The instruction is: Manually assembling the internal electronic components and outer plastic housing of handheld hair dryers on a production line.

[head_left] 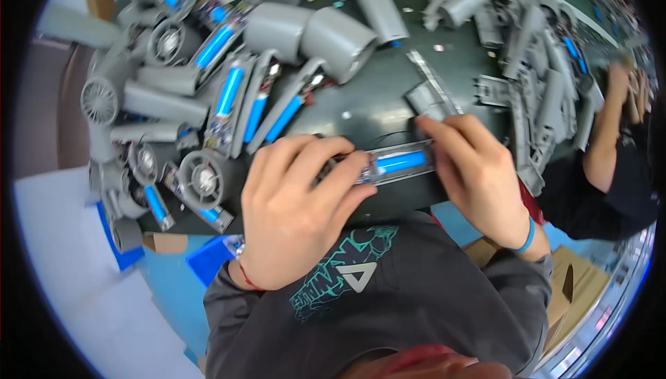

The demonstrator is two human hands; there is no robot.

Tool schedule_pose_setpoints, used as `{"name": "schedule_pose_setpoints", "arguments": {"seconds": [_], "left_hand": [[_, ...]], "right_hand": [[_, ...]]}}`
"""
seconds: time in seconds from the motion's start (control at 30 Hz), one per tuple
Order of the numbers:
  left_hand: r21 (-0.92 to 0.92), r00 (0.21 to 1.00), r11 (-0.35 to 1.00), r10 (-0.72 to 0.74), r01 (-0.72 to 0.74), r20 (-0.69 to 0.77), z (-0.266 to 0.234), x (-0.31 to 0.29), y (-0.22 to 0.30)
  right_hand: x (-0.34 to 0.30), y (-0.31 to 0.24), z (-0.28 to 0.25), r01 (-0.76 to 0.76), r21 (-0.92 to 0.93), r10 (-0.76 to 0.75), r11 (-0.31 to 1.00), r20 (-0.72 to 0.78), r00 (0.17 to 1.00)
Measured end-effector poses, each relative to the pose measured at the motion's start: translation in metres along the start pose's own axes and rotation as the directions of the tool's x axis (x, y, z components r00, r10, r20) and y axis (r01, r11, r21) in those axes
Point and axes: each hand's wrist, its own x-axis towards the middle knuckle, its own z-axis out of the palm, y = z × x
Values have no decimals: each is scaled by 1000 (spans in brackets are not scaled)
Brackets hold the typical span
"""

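Note:
A long grey plastic handle shell (pixel 380 177) lies across in front of my chest, with a blue cylindrical battery cell (pixel 401 162) in it. My left hand (pixel 295 195) is closed round the shell's left end, the fingertips pressed by the cell's left side and covering that end. At the other end, my right hand (pixel 479 174) grips the shell with bent fingers; its inner fingertips are partly hidden. A thin dark wire arcs above the shell. Just beyond my right hand lie a small grey plastic piece (pixel 424 101) and a narrow pale strip (pixel 431 77).
Half-built grey units with blue cells and round fan ends (pixel 205 179) crowd the left of the dark green table (pixel 388 112). Grey shell parts (pixel 531 66) are heaped on the right. Another person's arm (pixel 605 132) reaches in at far right. An open cardboard box (pixel 576 289) stands below.

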Motion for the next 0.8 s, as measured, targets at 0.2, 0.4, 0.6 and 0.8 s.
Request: {"name": "schedule_pose_setpoints", "arguments": {"seconds": [0.2, 0.4, 0.6, 0.8], "left_hand": [[96, 993, 992, -92, 85, 70, -18, -10, 3], [123, 993, 992, -41, 27, 112, -11, -4, 1], [77, 997, 996, -56, 52, 45, -6, -10, -4], [127, 998, 991, -55, 53, 13, -2, -11, 0]], "right_hand": [[13, -12, 0, 44, 61, -44, 997, -8, 999], [20, -19, 17, 63, 122, -73, 991, 82, 994], [15, -9, 14, 104, 333, -103, 937, -18, 994], [0, -2, 15, 194, 206, -196, 959, -14, 981]]}}
